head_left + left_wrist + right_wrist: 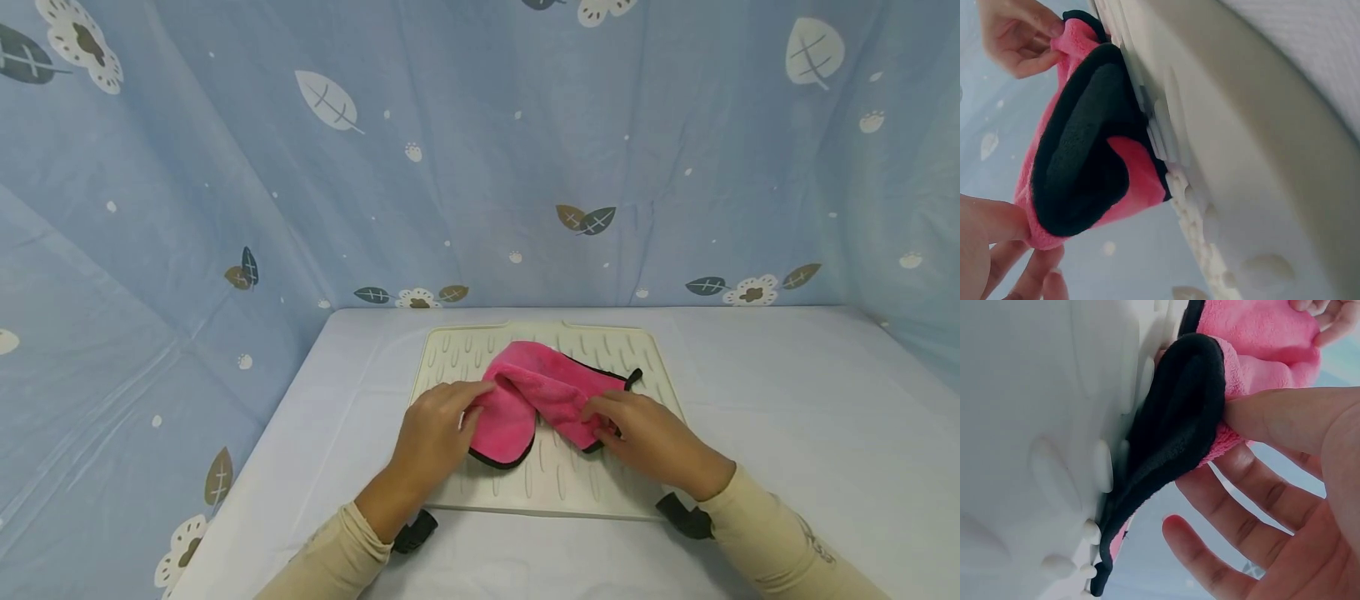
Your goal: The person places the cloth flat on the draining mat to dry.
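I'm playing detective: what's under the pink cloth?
A cream mat lies under the cloth and shows around it. The covered part is hidden, so I can't tell if anything else is there.

**Curtained tabletop booth, wider room undetermined**

Enclosure: blue fabric hanging, leaf, flower and paw-print pattern, running along the back and both sides. Work surface: white-covered table, backed by the fabric. Fitting: cream mat, raised ridges, laid on the table. Kind of building beyond: hidden.
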### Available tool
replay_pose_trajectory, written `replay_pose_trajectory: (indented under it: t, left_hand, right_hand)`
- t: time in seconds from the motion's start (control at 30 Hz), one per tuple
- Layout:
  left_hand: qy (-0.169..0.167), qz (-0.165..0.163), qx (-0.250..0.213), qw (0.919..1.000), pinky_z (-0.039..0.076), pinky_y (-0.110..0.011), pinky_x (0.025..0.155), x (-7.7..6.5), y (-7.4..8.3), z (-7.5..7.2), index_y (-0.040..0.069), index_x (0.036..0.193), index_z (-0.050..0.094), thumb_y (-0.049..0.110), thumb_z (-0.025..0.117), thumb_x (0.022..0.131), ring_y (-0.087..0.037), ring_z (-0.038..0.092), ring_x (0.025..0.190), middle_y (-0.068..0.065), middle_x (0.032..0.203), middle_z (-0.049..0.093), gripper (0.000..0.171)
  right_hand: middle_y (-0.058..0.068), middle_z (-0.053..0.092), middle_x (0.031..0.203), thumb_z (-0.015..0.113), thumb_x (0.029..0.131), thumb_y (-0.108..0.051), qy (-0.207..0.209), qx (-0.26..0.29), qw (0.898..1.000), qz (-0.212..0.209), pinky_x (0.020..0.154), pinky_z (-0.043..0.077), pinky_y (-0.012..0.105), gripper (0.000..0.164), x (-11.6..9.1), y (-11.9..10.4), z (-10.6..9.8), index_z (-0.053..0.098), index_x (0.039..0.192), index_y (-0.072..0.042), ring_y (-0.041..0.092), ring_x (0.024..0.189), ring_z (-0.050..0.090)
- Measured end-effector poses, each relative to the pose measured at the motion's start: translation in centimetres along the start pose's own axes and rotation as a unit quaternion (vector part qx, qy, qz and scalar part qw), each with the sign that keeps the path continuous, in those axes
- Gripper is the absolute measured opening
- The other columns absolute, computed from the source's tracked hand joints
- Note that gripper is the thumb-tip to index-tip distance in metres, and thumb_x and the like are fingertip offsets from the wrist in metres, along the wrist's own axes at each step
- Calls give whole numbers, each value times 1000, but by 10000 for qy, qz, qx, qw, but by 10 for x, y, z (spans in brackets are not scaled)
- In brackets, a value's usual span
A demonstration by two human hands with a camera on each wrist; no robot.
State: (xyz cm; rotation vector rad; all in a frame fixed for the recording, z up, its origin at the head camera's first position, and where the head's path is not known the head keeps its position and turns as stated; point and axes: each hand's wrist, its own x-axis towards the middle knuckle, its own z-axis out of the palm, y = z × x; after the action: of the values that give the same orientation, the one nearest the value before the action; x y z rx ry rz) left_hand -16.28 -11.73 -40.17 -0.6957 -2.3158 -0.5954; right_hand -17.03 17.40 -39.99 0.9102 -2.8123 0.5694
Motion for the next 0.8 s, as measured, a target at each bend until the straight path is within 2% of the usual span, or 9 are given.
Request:
replay_pose_trajectory:
  t: [0.17,0.33,0.53,0.8]
  left_hand:
    - [135,86,142,9998,57,-33,78,1,-3,-2,13,114,74,0,82,77,-18,70,85,-1,102,77,40]
    - [207,8,85,9998,55,-34,78,3,-7,-5,12,120,71,-2,80,80,-19,68,85,-3,106,77,44]
    - [338,-89,116,9993,47,-34,70,5,-13,-7,12,121,70,-3,78,81,-21,66,85,-4,107,77,44]
    - [410,-167,140,9989,46,-35,70,7,-16,-12,13,120,71,-1,78,82,-21,67,86,-4,107,77,41]
  right_hand:
    - [-9,56,80,79,80,0,45,-112,9999,-18,62,45,20,24,0,1,0,71,95,-16,7,72,50]
    - [-9,58,81,78,80,0,97,-246,9996,-1,63,46,22,23,0,2,0,71,95,-15,5,72,49]
    - [-7,63,84,80,79,-2,252,-436,9987,9,66,50,25,23,0,4,-1,72,95,-15,5,73,52]
    - [-5,59,83,78,79,-3,364,-475,9978,284,65,48,28,20,0,3,-5,71,93,-15,9,73,49]
